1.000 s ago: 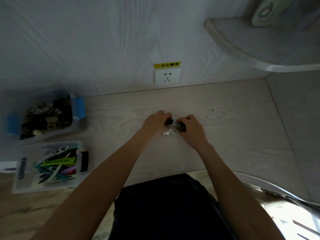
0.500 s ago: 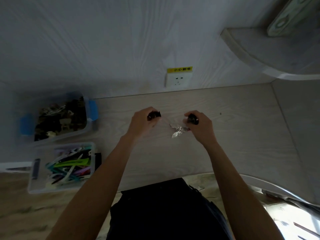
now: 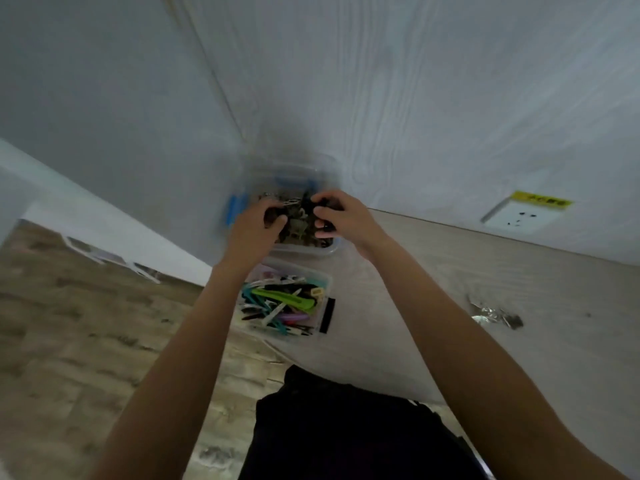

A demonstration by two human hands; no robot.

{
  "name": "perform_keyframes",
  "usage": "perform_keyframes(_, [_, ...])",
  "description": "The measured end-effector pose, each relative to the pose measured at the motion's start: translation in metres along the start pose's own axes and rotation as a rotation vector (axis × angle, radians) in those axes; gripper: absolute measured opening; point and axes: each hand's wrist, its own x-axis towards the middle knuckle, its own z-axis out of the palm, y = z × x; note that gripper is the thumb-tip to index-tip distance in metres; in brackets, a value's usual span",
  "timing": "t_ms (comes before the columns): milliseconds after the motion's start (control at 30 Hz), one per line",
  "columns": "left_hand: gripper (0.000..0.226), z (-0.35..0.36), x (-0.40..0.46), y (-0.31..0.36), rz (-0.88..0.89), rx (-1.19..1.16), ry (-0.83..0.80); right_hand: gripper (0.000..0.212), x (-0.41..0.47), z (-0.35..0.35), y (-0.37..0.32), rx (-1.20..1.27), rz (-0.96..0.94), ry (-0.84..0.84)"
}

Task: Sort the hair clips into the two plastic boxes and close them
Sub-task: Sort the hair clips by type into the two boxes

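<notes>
Sorting is mid-step at the desk [image 3: 433,271]. Both your hands are over the far box [image 3: 311,249] at 12 o'clock, which holds dark claw clips. Your left hand [image 3: 254,225] is curled round a dark clip [image 3: 272,216]; your right hand [image 3: 341,216] pinches another dark clip [image 3: 325,230]. Neither clip is let go yet. The near box [image 3: 323,282], just beside the far one, holds long coloured clips. A few small clips [image 3: 495,315] lie loose on the desk at 3 o'clock. Next, judged from this: drop both clips in, then fetch the loose ones. Both boxes stand unlidded.
</notes>
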Motion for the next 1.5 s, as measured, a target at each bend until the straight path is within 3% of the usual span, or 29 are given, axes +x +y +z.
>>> perform_keyframes(167, [0.024,-0.009,0.013,-0.016,0.031,-0.009,0.027,0.029,0.028,0.022,-0.008,-0.33,-0.093,0.072])
perform_keyframes(333, [0.048,-0.011,0.024,-0.024,0.073,-0.026,0.01,0.043,0.042,0.03,-0.013,-0.779,-0.354,0.059])
perform_keyframes(533, [0.055,-0.004,0.023,-0.024,0.143,-0.022,-0.033,0.051,0.027,0.017,-0.002,-1.071,-0.362,0.01])
perform_keyframes(633, [0.043,0.006,0.018,-0.014,0.24,-0.024,0.078,0.054,0.009,0.01,0.003,-1.0,-0.416,-0.013])
perform_keyframes(767, [0.033,0.026,-0.003,0.016,0.377,-0.009,0.202,0.037,-0.028,-0.012,0.012,-0.811,-0.503,0.173])
perform_keyframes(867, [0.036,0.05,-0.02,0.037,0.485,0.023,0.095,0.026,-0.073,-0.044,0.038,-0.793,-0.499,0.373])
perform_keyframes(967, [0.042,0.081,-0.033,0.046,0.532,0.169,-0.023,0.025,-0.116,-0.083,0.084,-0.828,-0.359,0.566])
perform_keyframes(1100, [0.051,0.101,-0.036,0.052,0.362,0.258,0.014,0.038,-0.15,-0.126,0.148,-0.935,-0.09,0.748])
perform_keyframes(1200, [0.051,0.103,-0.033,0.055,0.295,0.229,0.046,0.045,-0.149,-0.143,0.173,-0.924,0.141,0.734])
perform_keyframes(1267, [0.048,0.102,-0.032,0.055,0.258,0.198,0.033,0.043,-0.142,-0.147,0.183,-0.925,0.19,0.68])
perform_keyframes(1367, [0.05,0.1,-0.028,0.053,0.259,0.143,0.04,0.042,-0.131,-0.144,0.185,-0.995,0.176,0.628])
perform_keyframes(1500, [0.045,0.096,-0.025,0.051,0.274,0.098,0.027,0.037,-0.116,-0.123,0.169,-0.916,0.065,0.516])
